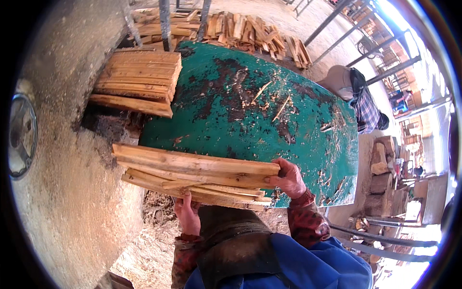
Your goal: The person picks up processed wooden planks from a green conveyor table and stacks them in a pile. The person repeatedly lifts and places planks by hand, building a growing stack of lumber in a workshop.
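Note:
A bundle of rough wooden slats (192, 166) lies across the near edge of a green, paint-worn table (207, 130) in front of my body. My right hand (288, 178) is closed round the right end of the upper, wider slat, thumb on its near side. Below the bundle, my left hand (187, 214) grips the lower slats, its thumb over their near edge; its fingers are partly hidden beneath the wood. Between the upper slat and the lower ones lies a short loose splinter (183, 183). The lower slats fan slightly apart.
A neat stack of slats (137, 77) rests at the table's far left corner. Split wood (240, 31) is piled beyond the table. At the far right a person in a checked shirt (366, 108) bends over. Logs (381, 164) lie right, and a wheel-like round object (21, 135) stands left.

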Available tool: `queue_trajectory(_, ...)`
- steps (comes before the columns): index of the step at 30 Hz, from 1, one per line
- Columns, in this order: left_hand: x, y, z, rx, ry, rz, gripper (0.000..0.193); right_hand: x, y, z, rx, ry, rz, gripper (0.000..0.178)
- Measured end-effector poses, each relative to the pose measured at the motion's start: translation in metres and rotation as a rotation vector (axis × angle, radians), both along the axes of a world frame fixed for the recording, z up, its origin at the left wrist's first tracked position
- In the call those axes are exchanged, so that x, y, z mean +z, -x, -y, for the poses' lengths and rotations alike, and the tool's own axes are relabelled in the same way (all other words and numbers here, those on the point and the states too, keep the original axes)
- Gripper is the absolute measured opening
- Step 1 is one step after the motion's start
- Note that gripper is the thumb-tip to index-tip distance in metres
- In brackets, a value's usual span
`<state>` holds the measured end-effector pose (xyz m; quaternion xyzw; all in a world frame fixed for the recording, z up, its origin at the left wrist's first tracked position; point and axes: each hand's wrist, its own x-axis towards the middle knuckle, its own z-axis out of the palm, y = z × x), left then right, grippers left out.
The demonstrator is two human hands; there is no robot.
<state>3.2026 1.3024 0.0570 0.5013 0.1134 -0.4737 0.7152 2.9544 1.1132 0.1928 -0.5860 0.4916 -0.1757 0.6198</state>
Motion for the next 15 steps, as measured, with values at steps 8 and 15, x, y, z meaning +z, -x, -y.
queue_trajectory(8, 0.004, 0.003, 0.006, 0.039, 0.008, 0.027, 0.026, 0.009, -0.015, -0.022, 0.007, 0.047, 0.25, 0.033)
queue_trajectory(15, -0.011, 0.0, 0.002, 0.002, 0.001, 0.006, 0.031, 0.027, -0.008, -0.041, -0.277, 0.012, 0.413, 0.03)
